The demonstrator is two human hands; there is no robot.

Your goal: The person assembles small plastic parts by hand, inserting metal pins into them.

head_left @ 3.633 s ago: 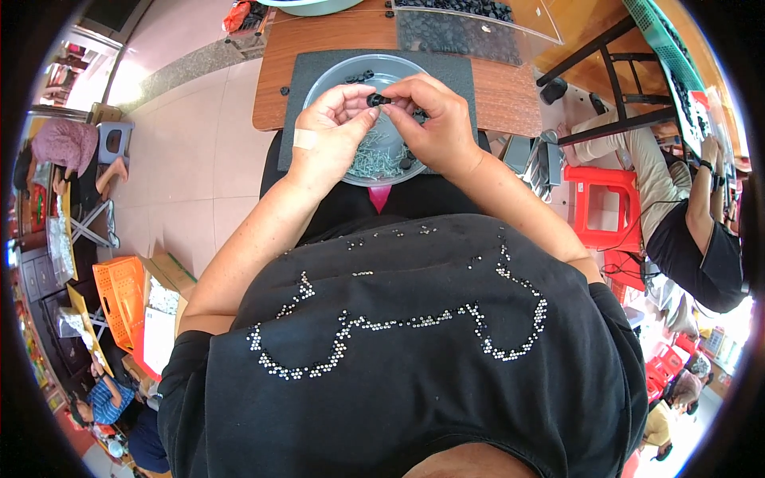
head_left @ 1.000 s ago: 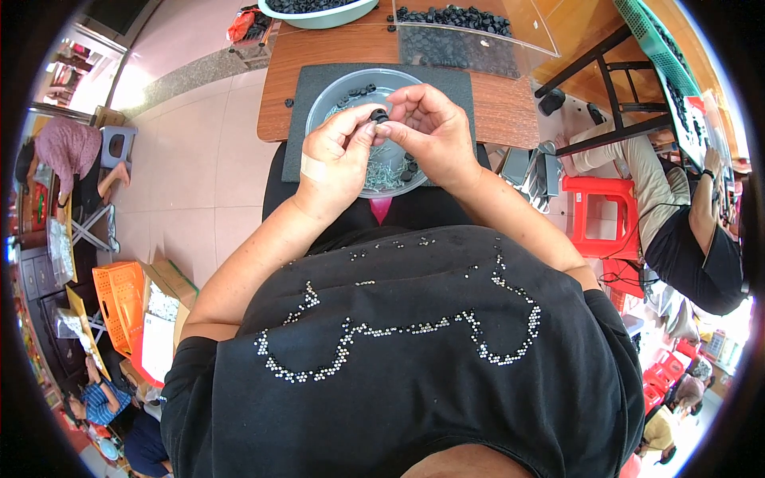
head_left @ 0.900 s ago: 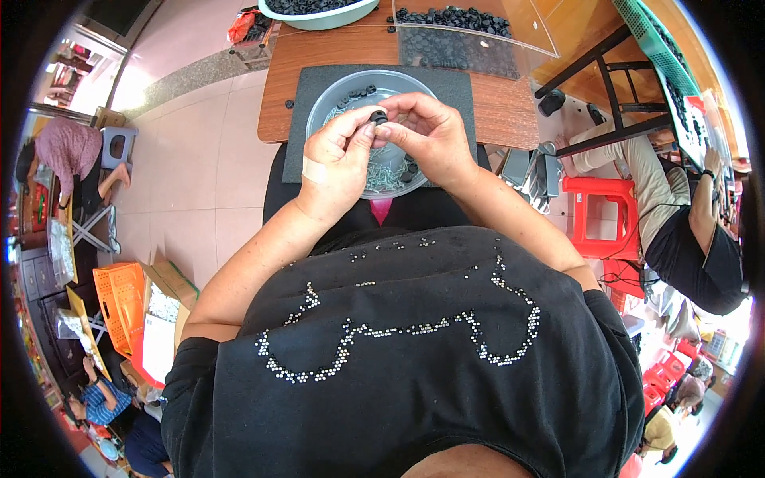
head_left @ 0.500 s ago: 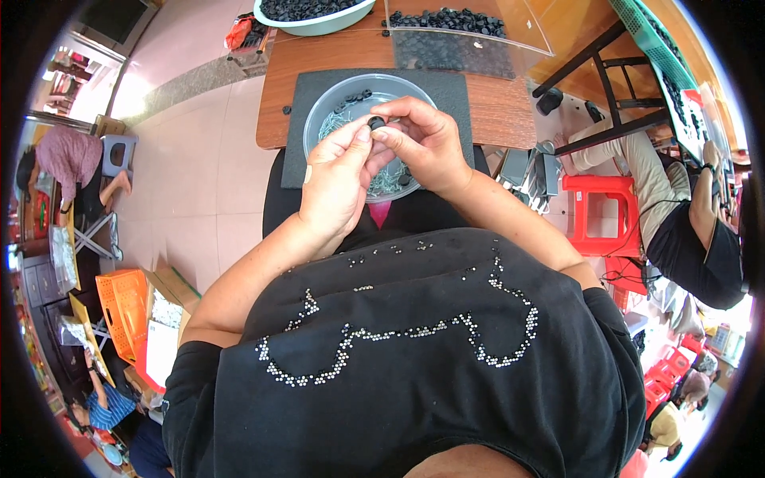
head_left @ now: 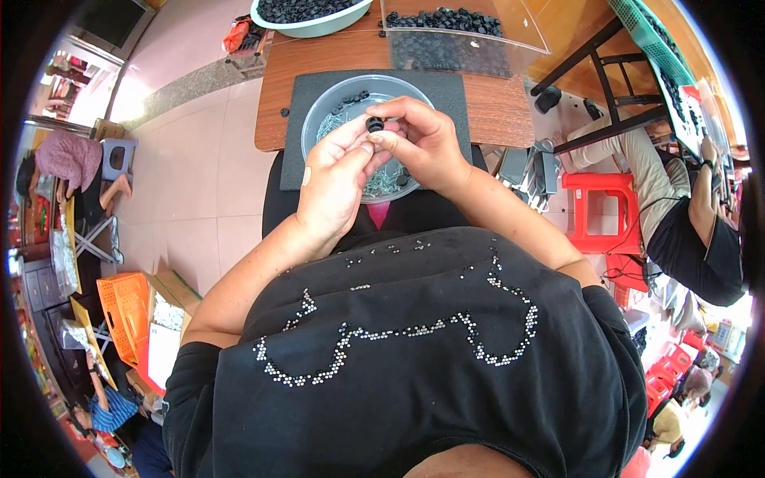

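Black part [head_left: 375, 123] above round basin [head_left: 390, 88]
Your right hand [head_left: 437, 150] pinches it, fingers [head_left: 405, 107] closed; your left hand [head_left: 331, 182] curls alongside, grip unclear.

The part [head_left: 374, 124] looks glossy plastic, the mat [head_left: 450, 89] rough.

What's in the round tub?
The round tub shows thin pale pieces and small black parts, around its far-left side and near edge. The left hand and right hand cover its middle; contents there can't be seen.
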